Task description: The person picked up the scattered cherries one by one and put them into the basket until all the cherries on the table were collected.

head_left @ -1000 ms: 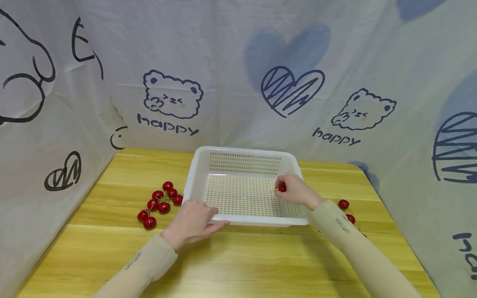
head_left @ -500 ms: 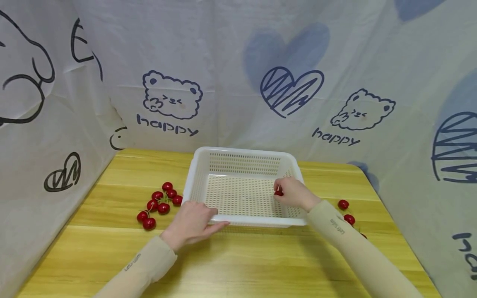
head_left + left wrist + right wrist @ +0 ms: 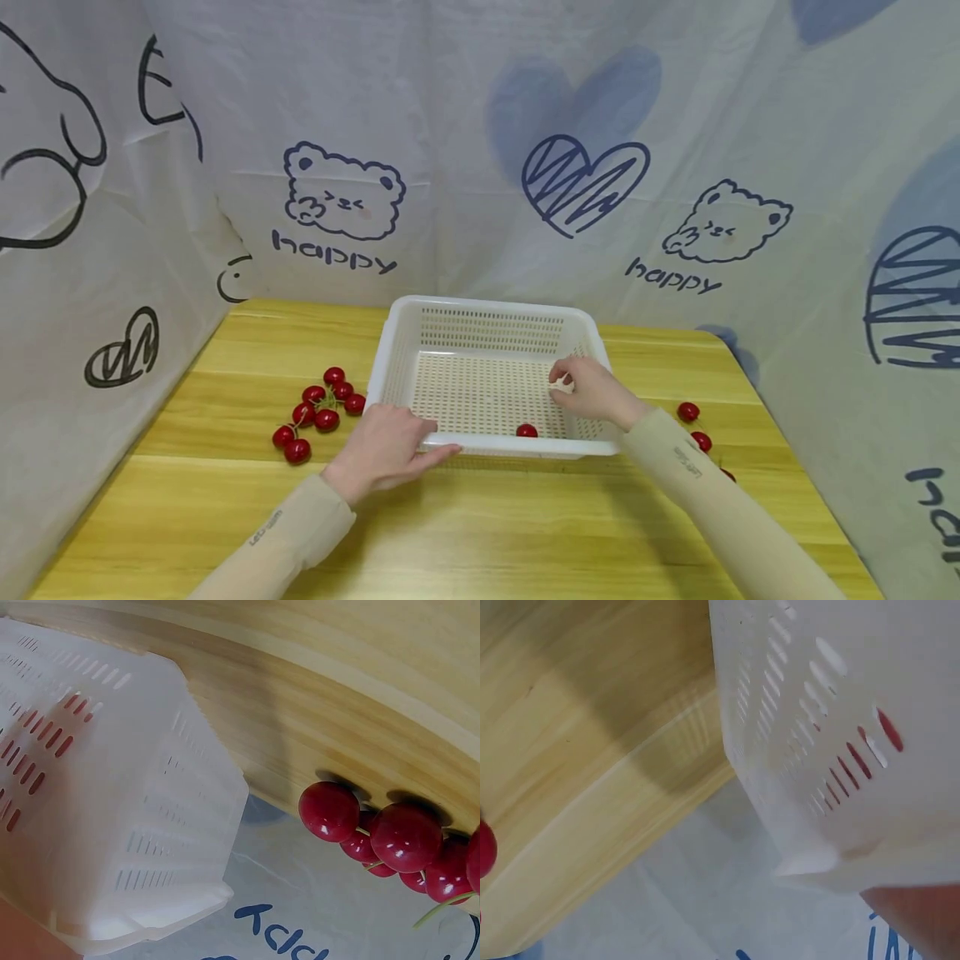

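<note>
A white slotted plastic basket (image 3: 480, 444) stands on the wooden table. My left hand (image 3: 386, 450) grips its front left rim, with the thumb along the outer front. Within the basket, my right hand (image 3: 592, 390) hovers near the right wall, thumb and fingers bent and apart with nothing between them. One red cherry (image 3: 527, 431) lies on the basket floor by the front wall. In the left wrist view, the basket wall (image 3: 127, 787) hides most of the left hand. The right wrist view shows the basket's outside (image 3: 817, 750), and skin is visible through its slots.
Several stemmed cherries (image 3: 326, 420) lie in a cluster on the table left of the basket. A few more cherries (image 3: 688, 412) lie to the right, partly behind the right sleeve. A printed white cloth (image 3: 465, 167) hangs behind and beside the table (image 3: 480, 525).
My right hand has let go of the cherry, which now lies on the basket floor nearer the front. The right fingers have parted slightly. My left hand stays on the rim.
</note>
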Action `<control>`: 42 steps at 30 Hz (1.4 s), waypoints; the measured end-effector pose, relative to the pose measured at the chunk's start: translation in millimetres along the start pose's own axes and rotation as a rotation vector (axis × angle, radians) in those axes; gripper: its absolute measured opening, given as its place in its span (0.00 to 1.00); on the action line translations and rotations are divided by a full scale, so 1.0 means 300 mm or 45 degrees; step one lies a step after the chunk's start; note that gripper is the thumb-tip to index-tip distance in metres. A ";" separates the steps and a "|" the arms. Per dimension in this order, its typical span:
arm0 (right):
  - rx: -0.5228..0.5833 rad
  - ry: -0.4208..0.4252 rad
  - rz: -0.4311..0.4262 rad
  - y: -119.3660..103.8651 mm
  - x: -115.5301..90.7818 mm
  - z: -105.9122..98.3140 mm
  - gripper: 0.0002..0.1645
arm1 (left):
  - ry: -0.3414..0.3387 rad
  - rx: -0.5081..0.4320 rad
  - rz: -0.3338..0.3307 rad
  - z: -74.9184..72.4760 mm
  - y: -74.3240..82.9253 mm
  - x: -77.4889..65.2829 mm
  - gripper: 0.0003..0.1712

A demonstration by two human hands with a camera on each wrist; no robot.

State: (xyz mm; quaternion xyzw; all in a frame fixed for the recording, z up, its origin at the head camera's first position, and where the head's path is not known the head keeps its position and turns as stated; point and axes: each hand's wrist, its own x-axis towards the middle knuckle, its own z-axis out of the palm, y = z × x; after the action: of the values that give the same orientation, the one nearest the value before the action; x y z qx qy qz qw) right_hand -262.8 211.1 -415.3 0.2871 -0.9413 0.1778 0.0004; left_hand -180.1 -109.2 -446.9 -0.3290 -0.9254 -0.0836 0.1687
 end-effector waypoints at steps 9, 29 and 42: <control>0.178 0.250 0.008 0.032 -0.067 -0.016 0.09 | -0.004 0.003 -0.006 0.002 0.005 0.008 0.29; 0.297 0.580 0.196 0.218 -0.315 -0.055 0.14 | -0.040 -0.002 -0.024 0.003 0.011 0.001 0.31; 0.067 0.322 0.361 0.258 -0.439 -0.013 0.30 | -0.042 -0.006 -0.038 -0.002 0.004 -0.001 0.30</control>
State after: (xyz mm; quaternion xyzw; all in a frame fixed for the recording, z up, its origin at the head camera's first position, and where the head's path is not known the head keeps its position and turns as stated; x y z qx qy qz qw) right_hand -195.0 343.4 -451.1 0.1269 -0.9597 0.2354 0.0862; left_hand -179.1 -108.5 -446.4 -0.3170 -0.9326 -0.0830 0.1513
